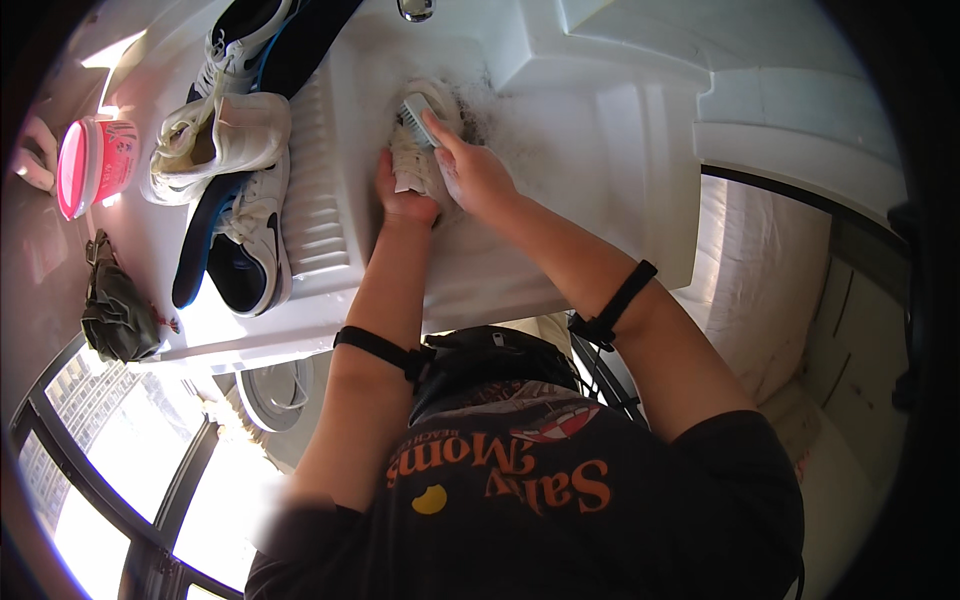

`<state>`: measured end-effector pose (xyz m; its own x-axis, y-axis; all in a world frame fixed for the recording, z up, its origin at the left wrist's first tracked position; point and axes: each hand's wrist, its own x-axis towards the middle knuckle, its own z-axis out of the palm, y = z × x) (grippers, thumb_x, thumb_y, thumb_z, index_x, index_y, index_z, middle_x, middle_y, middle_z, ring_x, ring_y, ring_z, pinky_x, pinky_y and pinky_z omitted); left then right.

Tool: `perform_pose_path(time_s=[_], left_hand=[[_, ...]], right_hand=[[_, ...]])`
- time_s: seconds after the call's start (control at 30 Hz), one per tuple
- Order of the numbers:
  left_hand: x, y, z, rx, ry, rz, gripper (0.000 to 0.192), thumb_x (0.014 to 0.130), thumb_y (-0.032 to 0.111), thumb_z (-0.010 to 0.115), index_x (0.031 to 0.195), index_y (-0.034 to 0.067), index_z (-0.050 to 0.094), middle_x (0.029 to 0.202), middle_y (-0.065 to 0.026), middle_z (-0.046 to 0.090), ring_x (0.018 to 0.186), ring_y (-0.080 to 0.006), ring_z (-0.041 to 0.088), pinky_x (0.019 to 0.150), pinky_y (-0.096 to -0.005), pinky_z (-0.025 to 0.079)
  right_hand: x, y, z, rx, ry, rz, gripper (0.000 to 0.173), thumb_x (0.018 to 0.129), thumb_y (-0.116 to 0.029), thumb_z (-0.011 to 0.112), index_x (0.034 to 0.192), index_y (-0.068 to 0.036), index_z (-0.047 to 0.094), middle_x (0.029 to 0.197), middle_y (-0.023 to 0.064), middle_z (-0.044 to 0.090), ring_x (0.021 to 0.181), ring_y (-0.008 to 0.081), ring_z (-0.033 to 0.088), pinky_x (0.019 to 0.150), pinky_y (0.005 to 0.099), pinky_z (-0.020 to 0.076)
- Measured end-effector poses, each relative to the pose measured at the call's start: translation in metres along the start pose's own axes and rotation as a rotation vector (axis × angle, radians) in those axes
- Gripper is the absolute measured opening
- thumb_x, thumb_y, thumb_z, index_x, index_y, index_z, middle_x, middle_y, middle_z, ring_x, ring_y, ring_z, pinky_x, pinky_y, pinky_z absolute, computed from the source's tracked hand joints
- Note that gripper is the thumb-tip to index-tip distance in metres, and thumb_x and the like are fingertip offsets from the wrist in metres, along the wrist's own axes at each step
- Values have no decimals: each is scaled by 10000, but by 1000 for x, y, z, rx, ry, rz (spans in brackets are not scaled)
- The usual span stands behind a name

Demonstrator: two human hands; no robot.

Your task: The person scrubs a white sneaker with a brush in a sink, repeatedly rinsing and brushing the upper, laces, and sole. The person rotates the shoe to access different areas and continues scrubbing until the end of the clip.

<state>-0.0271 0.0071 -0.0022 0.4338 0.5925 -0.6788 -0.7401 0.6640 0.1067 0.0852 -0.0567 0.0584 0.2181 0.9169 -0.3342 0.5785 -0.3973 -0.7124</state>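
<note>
A white lace-up sneaker (415, 161) lies in the white sink basin (585, 217), its toe pointing away from me. My left hand (401, 196) grips it around the heel end. In my right hand (476, 171) is a pale scrub brush (421, 118), its bristles against the front of the shoe. Foam and grey suds (487, 112) surround the toe and stretch to the right. My right fingers look wet with lather. The sole of the shoe and part of my left fingers are hidden.
Left of the ribbed washboard (319, 180) sit another white sneaker (251, 135), white-and-black sneakers (274, 247) and dark insoles (199, 247). Farther left are a pink tub (97, 165) and a dark crumpled bag (120, 319). A chrome faucet (416, 9) juts in at the top.
</note>
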Motion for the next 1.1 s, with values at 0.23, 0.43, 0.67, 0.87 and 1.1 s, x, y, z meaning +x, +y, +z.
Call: perform_pose_path(time_s=[0.23,0.43,0.67,0.87,1.1], left_hand=[[-5,0,-1,-17,-67,-50,536,1036,421,351,1415,76,508,1401,-120,565,1293,-313,521,1129,-454,381],[-23,2,31,155,-151,-120,466,977,374,588,1340,85,559,1245,-82,655,1127,-261,628,997,-396,496],[-41,5,38,648,-135,-470,442,883,243,758,1249,47,607,1141,-66,687,990,-196,669,903,-356,540],[-69,22,29,1120,163,-135,395,840,106,783,1176,-20,618,950,-57,697,858,-119,663,785,-317,565],[-92,12,30,1648,-244,584,255,833,0,660,1087,26,673,1041,-92,689,908,-253,688,772,-346,559]], right_hand=[[22,29,-21,133,271,-117,646,970,-153,645,1546,-210,360,1180,178,684,923,329,683,868,350,523],[-23,30,-50,108,539,-246,726,750,-360,881,1240,-9,476,923,145,697,769,351,681,672,409,536],[-8,40,-59,209,619,-6,562,766,-239,871,1080,-28,456,924,133,681,815,267,670,735,365,526],[-25,66,-58,225,681,75,521,781,-200,865,1097,-30,487,979,112,696,853,198,679,780,332,533],[-2,66,-63,130,542,-100,461,870,-258,782,1125,-32,471,1004,171,690,896,337,689,784,407,534]])
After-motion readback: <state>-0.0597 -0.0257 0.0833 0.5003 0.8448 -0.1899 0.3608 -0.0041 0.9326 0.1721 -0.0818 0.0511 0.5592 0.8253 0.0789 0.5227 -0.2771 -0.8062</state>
